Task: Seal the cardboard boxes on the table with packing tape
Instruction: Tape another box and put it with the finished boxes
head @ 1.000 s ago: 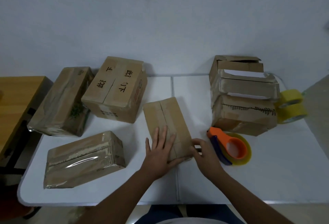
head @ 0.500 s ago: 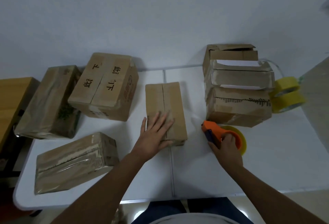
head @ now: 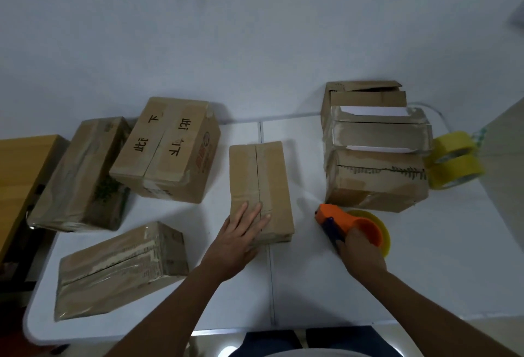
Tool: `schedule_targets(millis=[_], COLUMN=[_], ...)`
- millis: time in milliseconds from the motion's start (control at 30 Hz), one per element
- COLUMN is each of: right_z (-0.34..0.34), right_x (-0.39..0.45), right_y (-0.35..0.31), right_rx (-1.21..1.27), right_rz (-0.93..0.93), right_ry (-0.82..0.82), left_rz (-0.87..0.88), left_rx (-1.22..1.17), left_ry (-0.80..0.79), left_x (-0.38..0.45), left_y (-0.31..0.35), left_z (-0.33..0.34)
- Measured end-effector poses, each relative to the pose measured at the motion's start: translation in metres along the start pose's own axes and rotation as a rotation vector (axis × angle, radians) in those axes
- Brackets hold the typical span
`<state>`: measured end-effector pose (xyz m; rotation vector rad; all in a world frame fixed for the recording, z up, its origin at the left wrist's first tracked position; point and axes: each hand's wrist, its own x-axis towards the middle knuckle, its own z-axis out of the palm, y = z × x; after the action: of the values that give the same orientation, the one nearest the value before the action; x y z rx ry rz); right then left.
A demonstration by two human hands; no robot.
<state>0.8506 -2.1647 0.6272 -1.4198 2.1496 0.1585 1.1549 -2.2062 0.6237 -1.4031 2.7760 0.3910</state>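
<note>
A small cardboard box (head: 261,175) lies in the middle of the white table (head: 425,271), its top seam running away from me. My left hand (head: 241,237) rests flat on its near end with straight fingers. To the right, my right hand (head: 358,251) grips the orange tape dispenser (head: 348,222) with its yellow tape roll, which sits on the table beside the box. A stack of three unsealed boxes (head: 374,152) stands at the right rear.
Three taped boxes lie at the left: a printed one (head: 167,149), a long one (head: 82,175) by the table edge, and a shiny one (head: 119,268) near me. Two spare yellow tape rolls (head: 453,163) sit at the far right. A wooden desk (head: 19,169) adjoins the left side.
My right hand left the box's near corner, moved right and took hold of the tape dispenser. The box was straightened and my left hand stayed pressed on it.
</note>
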Motion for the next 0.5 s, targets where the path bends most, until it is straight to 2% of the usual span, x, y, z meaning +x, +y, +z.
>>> schedule_targets(millis=[100, 233, 400, 500], right_z=[-0.015, -0.036, -0.064, -0.072], right_x=[-0.009, -0.020, -0.040, -0.046], right_y=[-0.011, -0.024, -0.026, -0.032], right_rx=[0.017, 0.330, 0.613, 0.629], right_rz=[-0.085, -0.130, -0.206, -0.244], right_ry=[-0.020, 0.027, 0.043, 0.080], left_rz=[-0.007, -0.002, -0.055, -0.119], left_rx=[0.005, -0.014, -0.100, -0.195], left_ry=[0.000, 0.005, -0.103, -0.148], left_x=[0.002, 0.012, 0.027, 0.039], left_y=[-0.002, -0.006, -0.006, 0.002], left_z=[0.001, -0.001, -0.012, -0.029])
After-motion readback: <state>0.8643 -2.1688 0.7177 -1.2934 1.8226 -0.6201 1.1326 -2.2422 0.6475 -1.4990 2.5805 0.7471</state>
